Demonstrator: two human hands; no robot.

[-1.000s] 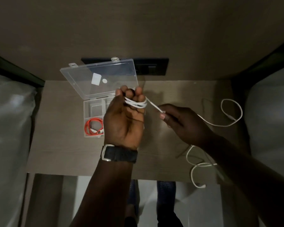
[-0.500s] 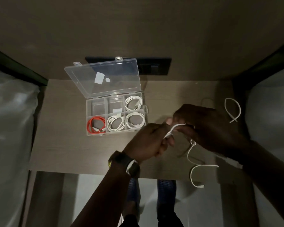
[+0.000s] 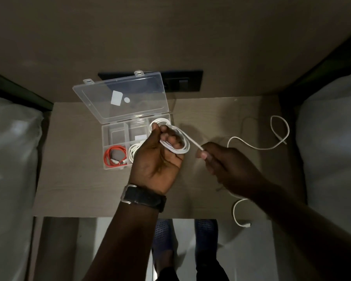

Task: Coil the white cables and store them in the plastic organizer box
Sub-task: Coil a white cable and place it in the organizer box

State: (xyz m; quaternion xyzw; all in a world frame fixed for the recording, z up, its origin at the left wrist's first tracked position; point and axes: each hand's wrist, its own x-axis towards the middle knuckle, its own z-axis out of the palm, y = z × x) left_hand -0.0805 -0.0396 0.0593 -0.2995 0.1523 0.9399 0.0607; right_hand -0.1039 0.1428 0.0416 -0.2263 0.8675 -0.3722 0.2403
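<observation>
Item: white cable (image 3: 175, 141), mid-coiling, with the plastic organizer box (image 3: 118, 142) as landmark.

Change since half a second ago: then both hands met low over the tabletop (image 3: 69, 179), in front of the box, pinching one short stretch of cable. Now our left hand (image 3: 156, 159) has risen to the box's right front corner, and several turns of cable sit looped around its fingers (image 3: 171, 140). Our right hand (image 3: 217, 159) has drawn off to the right of the box, closed narrowly on the run of cable that leaves the coil. We judge this one more wrap laid on; the coil is growing, but it is not ready to store.

Remaining slack: a loose tail lies on the tabletop well to the right of the box, curling into a loop (image 3: 280, 130) at its far end. Another length hangs off the tabletop's front edge, ending in a plug (image 3: 246, 225).

Appearance: thin, round, pale, flexible; turns stacked neatly, roughly compartment-sized.

Box: lid (image 3: 120, 96) open and tilted back. Coiled white cables fill some compartments, partly hidden by our left hand; a red cable (image 3: 115, 157) occupies the front left one; back left looks vacant.
</observation>
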